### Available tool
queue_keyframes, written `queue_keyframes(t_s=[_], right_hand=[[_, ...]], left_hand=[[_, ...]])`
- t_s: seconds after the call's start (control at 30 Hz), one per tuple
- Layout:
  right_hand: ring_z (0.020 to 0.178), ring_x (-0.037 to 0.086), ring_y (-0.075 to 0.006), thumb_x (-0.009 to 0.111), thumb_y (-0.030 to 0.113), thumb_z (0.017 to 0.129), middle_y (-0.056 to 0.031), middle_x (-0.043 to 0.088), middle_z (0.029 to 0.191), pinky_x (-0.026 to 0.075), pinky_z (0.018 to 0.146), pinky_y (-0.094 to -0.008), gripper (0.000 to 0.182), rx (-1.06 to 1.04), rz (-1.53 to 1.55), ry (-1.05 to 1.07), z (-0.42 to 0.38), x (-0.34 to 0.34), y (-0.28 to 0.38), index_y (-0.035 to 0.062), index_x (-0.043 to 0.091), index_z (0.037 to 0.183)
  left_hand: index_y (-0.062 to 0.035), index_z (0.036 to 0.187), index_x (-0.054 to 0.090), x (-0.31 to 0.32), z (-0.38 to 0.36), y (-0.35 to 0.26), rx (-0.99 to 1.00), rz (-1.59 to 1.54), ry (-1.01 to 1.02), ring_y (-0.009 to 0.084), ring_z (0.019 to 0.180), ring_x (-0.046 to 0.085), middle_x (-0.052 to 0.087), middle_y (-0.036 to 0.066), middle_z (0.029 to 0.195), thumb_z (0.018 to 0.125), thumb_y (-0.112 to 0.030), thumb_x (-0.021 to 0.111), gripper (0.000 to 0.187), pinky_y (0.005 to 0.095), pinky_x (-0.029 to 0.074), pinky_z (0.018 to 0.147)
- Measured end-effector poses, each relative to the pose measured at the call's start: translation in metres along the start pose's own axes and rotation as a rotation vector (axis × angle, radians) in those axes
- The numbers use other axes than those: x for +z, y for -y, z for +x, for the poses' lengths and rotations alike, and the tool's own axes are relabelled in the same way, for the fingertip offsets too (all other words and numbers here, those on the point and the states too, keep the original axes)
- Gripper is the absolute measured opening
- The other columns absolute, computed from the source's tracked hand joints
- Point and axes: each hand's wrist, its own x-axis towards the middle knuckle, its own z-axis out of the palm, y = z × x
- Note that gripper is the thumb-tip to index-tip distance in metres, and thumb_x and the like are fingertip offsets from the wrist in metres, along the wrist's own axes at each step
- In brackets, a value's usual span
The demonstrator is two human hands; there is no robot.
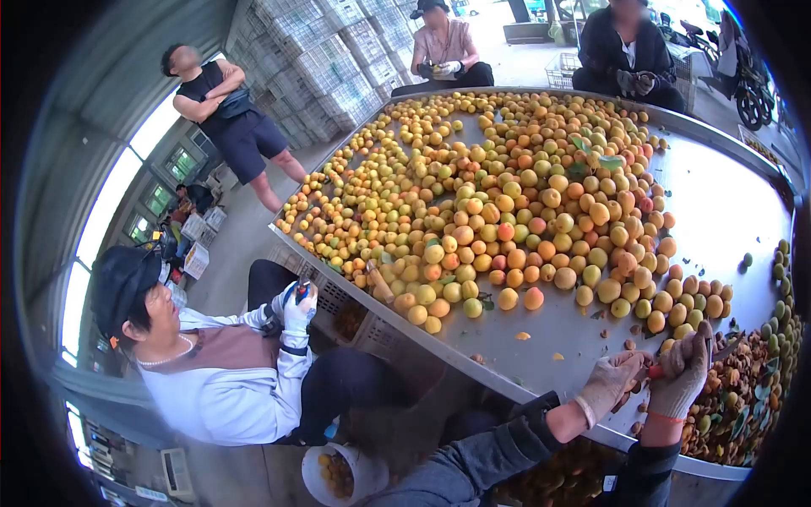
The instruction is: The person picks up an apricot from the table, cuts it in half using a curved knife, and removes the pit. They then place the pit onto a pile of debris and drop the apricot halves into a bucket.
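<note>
My left hand, in a pale knit glove, is closed in a pinch above the near edge of the metal table. What its fingers hold is mostly hidden. Close beside it, my right hand, also gloved, is wrapped round a small tool with a red part, whose kind I cannot make out. Many yellow-orange apricots cover the table beyond my hands. To the right of my right hand lies a heap of brown, split apricot pieces and pits mixed with leaves.
Green fruit lines the table's right edge. A co-worker in gloves sits at left, by a white bucket of fruit. Two people sit at the far side; another stands near stacked crates. Crates stand under the table.
</note>
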Motion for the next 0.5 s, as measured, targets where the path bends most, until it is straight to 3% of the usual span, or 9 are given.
queue_keyframes(t_s=[0.1, 0.17, 0.27, 0.3, 0.37, 0.5], right_hand=[[0.045, 0.026, -0.0017, 0.046, 0.016, 0.099, 0.0061, 0.033, 0.067, 0.02, 0.037, -0.0176, 0.024, -0.058, -0.018, 0.13, 0.012, -0.013, -0.003, 0.0087, 0.053, 0.121], [0.044, 0.024, -0.0016, 0.046, 0.014, 0.099, 0.0059, 0.032, 0.066, 0.019, 0.036, -0.0171, 0.024, -0.076, 0.008, 0.214, 0.015, -0.015, -0.007, 0.0083, 0.053, 0.121], [0.043, 0.024, -0.001, 0.044, 0.014, 0.1, 0.0052, 0.033, 0.067, 0.021, 0.035, -0.0163, 0.023, -0.079, -0.063, 0.032, -0.003, 0.003, 0.0, 0.0071, 0.052, 0.12], [0.043, 0.024, -0.001, 0.044, 0.014, 0.1, 0.0052, 0.033, 0.067, 0.021, 0.035, -0.0163, 0.023, -0.081, -0.068, 0.025, 0.0, -0.004, 0.002, 0.0071, 0.052, 0.12], [0.043, 0.024, -0.001, 0.043, 0.014, 0.1, 0.0049, 0.033, 0.068, 0.022, 0.034, -0.0164, 0.023, 0.185, 0.242, 0.148, 0.011, -0.016, 0.004, 0.0067, 0.052, 0.12], [0.044, 0.024, -0.0011, 0.042, 0.013, 0.1, 0.0049, 0.033, 0.069, 0.022, 0.034, -0.0164, 0.026, 0.153, 0.158, 0.146, 0.014, -0.014, 0.001, 0.0061, 0.051, 0.123]], left_hand=[[-0.0055, 0.108, 0.067, 0.006, -0.015, -0.022, -0.04, 0.064, 0.083, 0.0028, 0.052, 0.049, 0.065, -0.001, 0.08, 0.097, -0.023, 0.054, 0.025, 0.0169, 0.035, 0.041], [-0.0055, 0.109, 0.067, 0.017, -0.02, -0.031, -0.062, 0.031, -0.023, 0.0026, 0.051, 0.049, 0.066, -0.001, 0.081, 0.097, -0.024, 0.053, 0.026, 0.0165, 0.034, 0.041], [-0.0112, 0.114, 0.065, 0.007, -0.018, -0.017, -0.036, 0.013, 0.039, 0.0025, 0.044, 0.044, 0.063, -0.001, 0.075, 0.097, -0.031, 0.051, 0.029, 0.0176, 0.029, 0.036], [-0.014, 0.117, 0.064, 0.004, -0.026, -0.025, -0.147, -0.075, 0.142, 0.003, 0.042, 0.042, 0.061, -0.002, 0.071, 0.097, -0.035, 0.05, 0.032, 0.0183, 0.028, 0.035], [-0.0167, 0.119, 0.062, 0.004, -0.03, -0.028, -0.249, -0.161, 0.246, 0.0035, 0.039, 0.04, 0.058, -0.002, 0.067, 0.097, -0.039, 0.049, 0.034, 0.0191, 0.027, 0.034], [-0.0216, 0.121, 0.061, 0.003, -0.012, -0.007, -0.251, -0.223, 0.163, 0.004, 0.036, 0.037, 0.052, -0.002, 0.061, 0.096, -0.042, 0.047, 0.035, 0.0193, 0.024, 0.032]])
